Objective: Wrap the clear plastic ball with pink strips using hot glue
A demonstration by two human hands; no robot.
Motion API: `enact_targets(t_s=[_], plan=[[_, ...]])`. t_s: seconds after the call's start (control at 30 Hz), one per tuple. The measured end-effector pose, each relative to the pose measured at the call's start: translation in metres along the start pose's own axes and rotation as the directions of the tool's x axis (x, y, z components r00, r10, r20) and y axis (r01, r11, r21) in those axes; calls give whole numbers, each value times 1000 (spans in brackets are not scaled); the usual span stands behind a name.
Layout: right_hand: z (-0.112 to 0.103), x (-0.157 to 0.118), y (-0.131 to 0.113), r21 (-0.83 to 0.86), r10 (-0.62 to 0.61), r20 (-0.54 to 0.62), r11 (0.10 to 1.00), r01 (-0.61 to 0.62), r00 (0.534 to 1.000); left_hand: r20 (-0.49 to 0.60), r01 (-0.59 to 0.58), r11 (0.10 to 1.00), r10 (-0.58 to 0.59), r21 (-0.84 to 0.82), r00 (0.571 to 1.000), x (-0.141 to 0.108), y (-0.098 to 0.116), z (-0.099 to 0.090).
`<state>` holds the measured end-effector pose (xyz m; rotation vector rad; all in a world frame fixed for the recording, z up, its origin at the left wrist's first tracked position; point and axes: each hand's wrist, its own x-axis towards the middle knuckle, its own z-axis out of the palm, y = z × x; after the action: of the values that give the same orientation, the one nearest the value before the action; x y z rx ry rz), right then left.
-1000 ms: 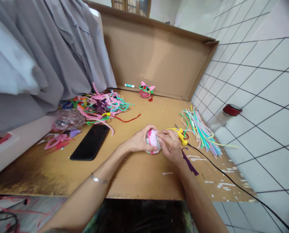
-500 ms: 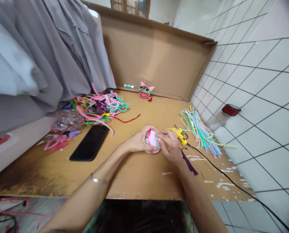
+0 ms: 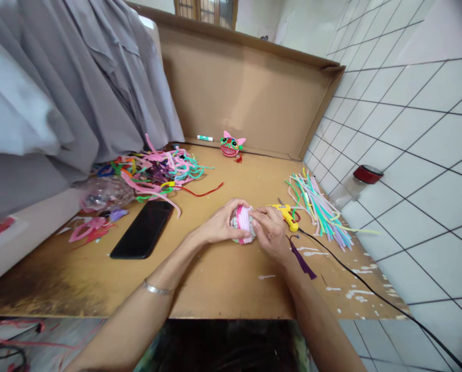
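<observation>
Brown tabletop [image 3: 223, 294], two hands on one small round piece [image 3: 244, 221]

Cardboard [image 3: 246, 88] stands along the far side, and a tiled wall [image 3: 413, 134] rises on the right. Near the middle of the table, the pink, white and grey round piece sits between the hands. The left hand [image 3: 220, 226] cups it from the left, fingers curved partly closed around it, thumb along the near side. The right hand [image 3: 270, 230] meets it from the right, forefinger out and bent, the others curled in; whether it pinches a loose end or only presses, I cannot tell.

The step looks like pressing or setting a strip on the piece's surface. The next move seems to call for a steady left hold and light, exact fingertip pressure, without squashing the round shape.

Just beyond the right hand lies a yellow glue gun [image 3: 292, 221], its metal tip a likely burn risk if hot. Fuzzy sticks [image 3: 322, 209] spread farther right, a purple tassel [image 3: 304, 262] lies nearer, and a phone [image 3: 141, 232] rests to the left. A small animal face [image 3: 231, 145] sits at the far side.
</observation>
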<state>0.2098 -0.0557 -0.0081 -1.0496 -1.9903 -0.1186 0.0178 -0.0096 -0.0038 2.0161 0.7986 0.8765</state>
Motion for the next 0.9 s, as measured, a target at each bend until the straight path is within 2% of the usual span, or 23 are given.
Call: enact_targets(t_s=[0.3, 0.53, 0.7, 0.9], plan=[[1, -1, 0, 31, 73, 23, 997, -74, 997, 21, 27, 1000, -27, 4, 999, -2, 3, 2], [3, -2, 2, 58, 78, 20, 995, -79, 997, 0, -41, 999, 41, 15, 999, 0, 0, 3], [4, -2, 2, 67, 93, 20, 993, -94, 995, -9, -28, 1000, 28, 7, 1000, 0, 0, 4], [1, 0, -1, 170, 147, 45, 974, -153, 988, -4, -3, 1000, 4, 21, 1000, 0, 2, 3]])
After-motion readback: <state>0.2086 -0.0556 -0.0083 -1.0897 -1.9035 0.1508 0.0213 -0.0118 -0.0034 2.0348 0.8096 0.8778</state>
